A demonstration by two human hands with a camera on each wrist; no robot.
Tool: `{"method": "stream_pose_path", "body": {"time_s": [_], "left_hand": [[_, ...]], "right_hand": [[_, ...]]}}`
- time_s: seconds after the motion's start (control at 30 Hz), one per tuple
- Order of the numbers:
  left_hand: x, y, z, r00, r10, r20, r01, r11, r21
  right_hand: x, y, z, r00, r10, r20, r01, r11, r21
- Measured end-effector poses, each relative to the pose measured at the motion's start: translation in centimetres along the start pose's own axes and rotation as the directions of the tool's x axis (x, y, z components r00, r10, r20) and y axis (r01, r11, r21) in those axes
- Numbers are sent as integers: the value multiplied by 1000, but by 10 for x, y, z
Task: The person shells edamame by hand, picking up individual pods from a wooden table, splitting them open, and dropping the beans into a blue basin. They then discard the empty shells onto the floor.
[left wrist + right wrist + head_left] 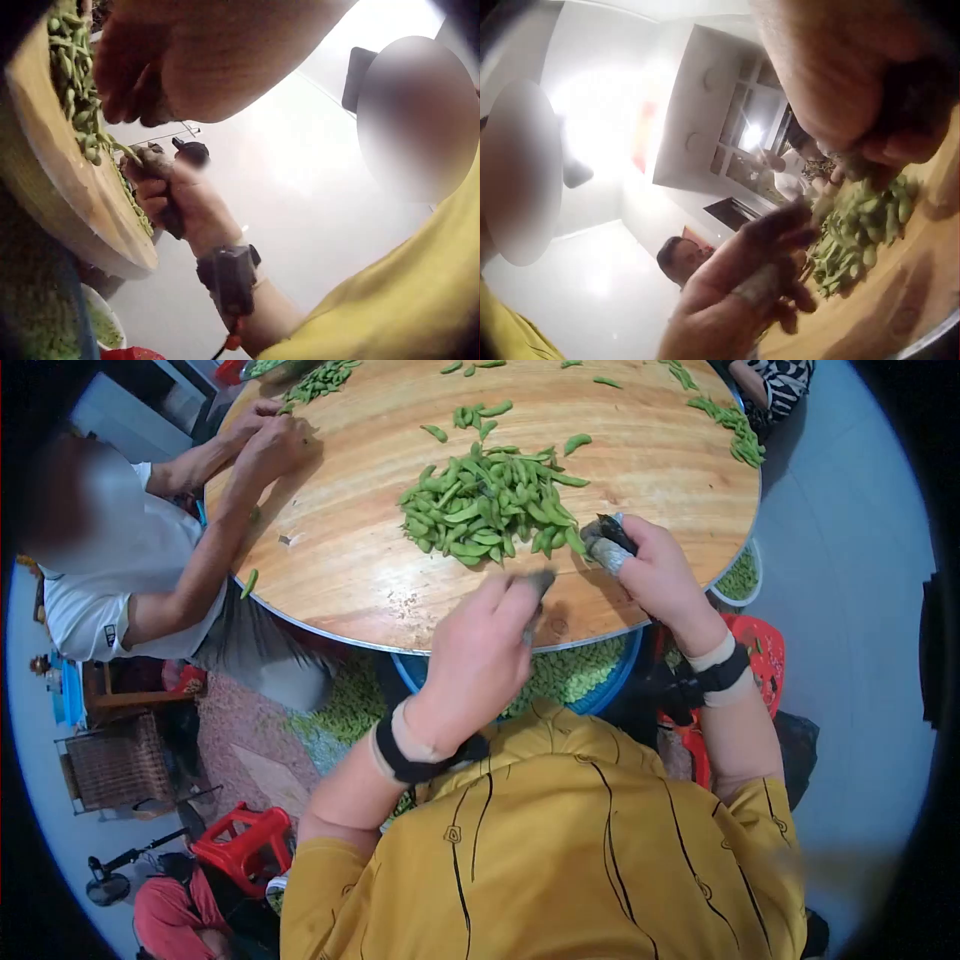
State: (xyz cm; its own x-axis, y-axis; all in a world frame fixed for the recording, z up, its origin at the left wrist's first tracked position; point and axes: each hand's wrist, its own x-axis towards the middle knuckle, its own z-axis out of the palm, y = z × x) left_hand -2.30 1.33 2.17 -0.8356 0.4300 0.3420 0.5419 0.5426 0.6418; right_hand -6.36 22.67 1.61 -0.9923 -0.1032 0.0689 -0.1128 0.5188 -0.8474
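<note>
My right hand (pixel 665 570), with grey wrapping on a digit and dark material at the fingers, is curled at the near right of a heap of green soybean pods (pixel 485 505). It pinches a pod (pixel 129 154), whose end sticks out past the fingertips in the left wrist view. My left hand (pixel 480 650) hangs over the table's near edge, blurred, a grey wrap on one finger. In the right wrist view the left hand (pixel 739 289) has loosely bent, parted fingers with nothing visible between them. Both wrists wear black straps.
A round wooden table (pixel 340 560) carries the heap and scattered pods. Beneath its near edge sits a blue basin (pixel 630 665) of shelled beans; a white bowl (pixel 757 585) stands at right. Another person's hands (pixel 265 445) work at left. Red stools (pixel 240 850) stand around.
</note>
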Motion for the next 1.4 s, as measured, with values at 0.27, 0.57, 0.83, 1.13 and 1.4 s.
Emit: {"method": "stream_pose_path", "body": {"time_s": [0.27,0.57,0.83,1.13,1.4], "left_hand": [[56,-25,19,964,231,131,-223,972,-72],[45,-10,8,999,-9,53,5,996,84],[22,7,2,996,15,93,-9,998,-66],[9,17,-6,788,-516,336,609,576,-545],[-2,4,9,959,-246,143,284,851,-441]], "right_hand": [[-14,-8,-13,983,74,170,-123,946,299],[-11,-9,3,975,175,134,-220,770,599],[-16,0,7,976,-88,199,-18,879,477],[-49,-31,-2,946,92,310,-224,878,422],[-57,-26,3,921,77,382,-270,833,484]]}}
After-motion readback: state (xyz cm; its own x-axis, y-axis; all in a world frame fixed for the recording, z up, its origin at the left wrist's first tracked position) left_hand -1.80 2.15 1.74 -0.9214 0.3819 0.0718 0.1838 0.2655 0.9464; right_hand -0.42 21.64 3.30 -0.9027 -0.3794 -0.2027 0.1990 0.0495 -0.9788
